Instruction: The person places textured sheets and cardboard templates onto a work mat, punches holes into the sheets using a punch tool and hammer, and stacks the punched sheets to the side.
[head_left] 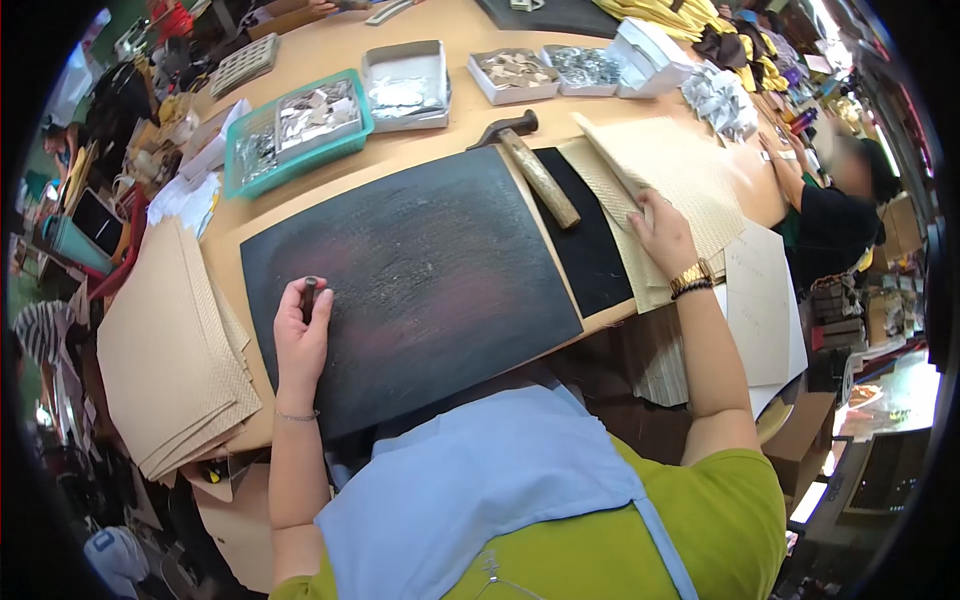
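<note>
My left hand [301,330] is closed around a short dark punch [309,296], above the left part of a worn black mat [400,270]. At the right, my right hand [660,232] grips the edge of a textured beige sheet [690,170], which curls up over other such sheets. A hammer [538,175] with a wooden handle lies between the mat and these sheets, partly over a black piece [590,255]. More textured beige sheets [165,350] are stacked at the table's left edge.
A green tray [240,187] with small pieces stands behind the mat, near a white box [405,115]. Farther right are a box of beige pieces [513,90], a box of metal parts [585,85] and crumpled grey material [718,100]. Another person [835,215] sits at the right.
</note>
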